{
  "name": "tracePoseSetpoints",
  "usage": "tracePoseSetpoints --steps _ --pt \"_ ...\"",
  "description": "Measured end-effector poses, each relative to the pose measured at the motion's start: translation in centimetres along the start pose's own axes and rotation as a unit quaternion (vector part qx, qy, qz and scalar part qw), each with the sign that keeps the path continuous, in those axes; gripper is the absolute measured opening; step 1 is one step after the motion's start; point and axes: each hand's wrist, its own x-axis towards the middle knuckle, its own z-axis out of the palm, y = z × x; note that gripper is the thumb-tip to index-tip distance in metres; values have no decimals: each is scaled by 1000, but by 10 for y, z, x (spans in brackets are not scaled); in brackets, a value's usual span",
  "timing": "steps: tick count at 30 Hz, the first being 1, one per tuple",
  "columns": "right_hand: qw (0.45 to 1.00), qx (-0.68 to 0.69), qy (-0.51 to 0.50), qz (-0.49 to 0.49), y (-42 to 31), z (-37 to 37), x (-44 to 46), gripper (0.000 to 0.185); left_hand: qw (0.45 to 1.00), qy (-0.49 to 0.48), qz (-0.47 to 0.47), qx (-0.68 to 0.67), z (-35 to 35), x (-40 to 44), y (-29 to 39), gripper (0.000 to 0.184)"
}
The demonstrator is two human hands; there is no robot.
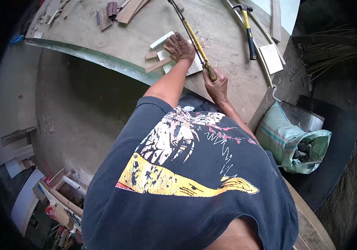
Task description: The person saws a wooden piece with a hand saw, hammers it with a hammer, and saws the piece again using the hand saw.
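Observation:
My right hand [217, 85] is wrapped round the wooden handle of a long, thin saw [195, 41] with a yellow bar, which points away over the workbench [132, 39]. Just left of the saw, my left hand [179, 47] presses down on small pieces of wood and a pale board [194, 66]. Its fingers look bent, and what lies beneath them is hidden. A white strip [162, 39] and a thin brown strip [159, 65] stick out beside it. Small chips lie right of the blade.
A hammer [249, 37] with a yellow and black handle lies at the right of the bench, near a white block [271, 58]. Wood offcuts [130, 11] lie at the far edge. A green sack [278, 133] stands right, below the bench. Wood scraps [64, 212] are piled lower left.

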Motion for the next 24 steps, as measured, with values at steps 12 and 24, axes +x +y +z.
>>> tracePoseSetpoints --steps 12,24 --pt "1000 23 2 -5 9 21 32 24 1000 -24 18 -4 -5 0 1 41" --pt "1000 10 13 8 1 22 33 25 997 -75 18 -25 7 4 -10 44"
